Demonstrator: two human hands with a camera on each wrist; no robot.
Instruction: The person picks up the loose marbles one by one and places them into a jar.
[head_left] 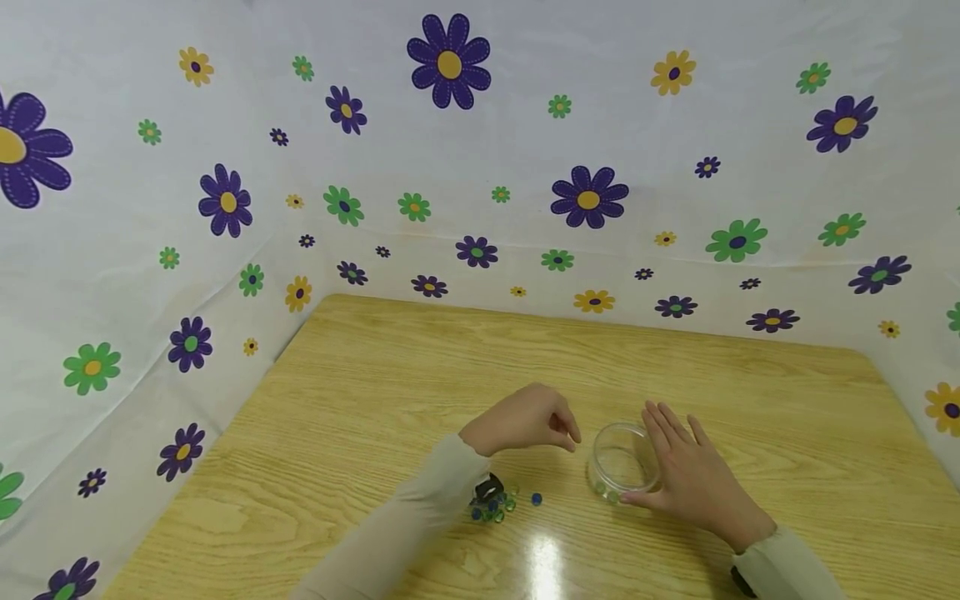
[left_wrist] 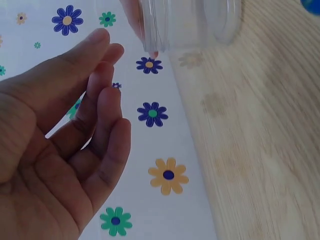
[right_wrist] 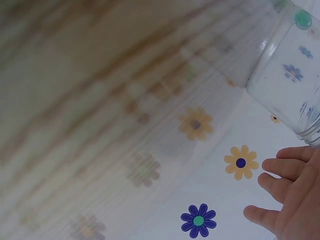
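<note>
A clear jar (head_left: 602,454) stands upright and open on the table, with a few glass marbles at its bottom; one green marble (right_wrist: 303,20) shows in the right wrist view. My right hand (head_left: 693,483) rests along the jar's right side, fingers straight, thumb at the front near the base. Left of the rim hovers my left hand (head_left: 528,417), its fingers loosely bent downward. In the left wrist view its fingertips hold nothing visible. Beside the left cuff lies a small group of blue and green marbles (head_left: 499,516), partly hidden by the wrist. A single blue marble (head_left: 537,499) sits between group and jar.
The wooden table (head_left: 360,375) has a bright glare spot near its front. A white sheet printed with flowers (head_left: 510,150) stands around the back and sides. A black wrist strap (head_left: 490,487) shows at the left cuff.
</note>
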